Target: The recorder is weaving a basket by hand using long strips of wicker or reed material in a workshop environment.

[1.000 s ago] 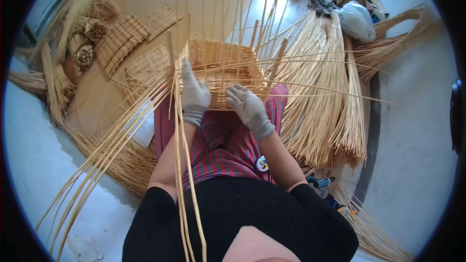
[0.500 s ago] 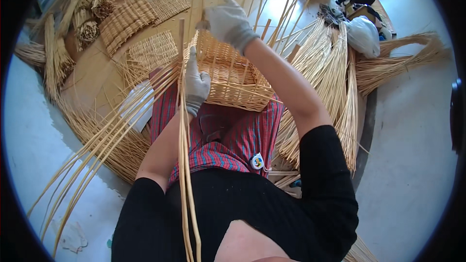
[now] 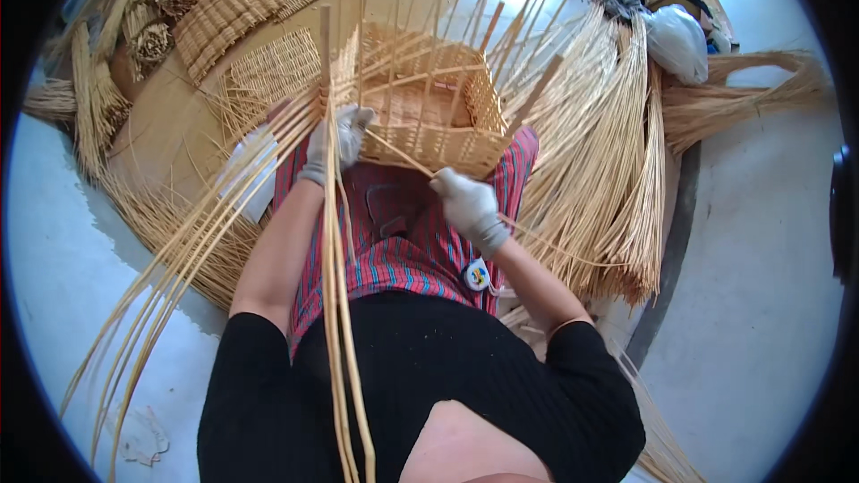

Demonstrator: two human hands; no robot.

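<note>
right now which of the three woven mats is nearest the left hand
The lowest mat in view, nearest the left hand; the other two mats lie farther away.

Tan basket (image 3: 429,148); grey gloves (image 3: 471,207); striped red cloth (image 3: 407,270); black top (image 3: 420,367).

The left forearm (image 3: 283,240) is stretching forward, its gloved left hand (image 3: 336,138) curling its fingers. The right forearm (image 3: 539,283) is slanting inward, the gloved right hand (image 3: 467,206) making a fist nearer the torso (image 3: 412,376).
</note>
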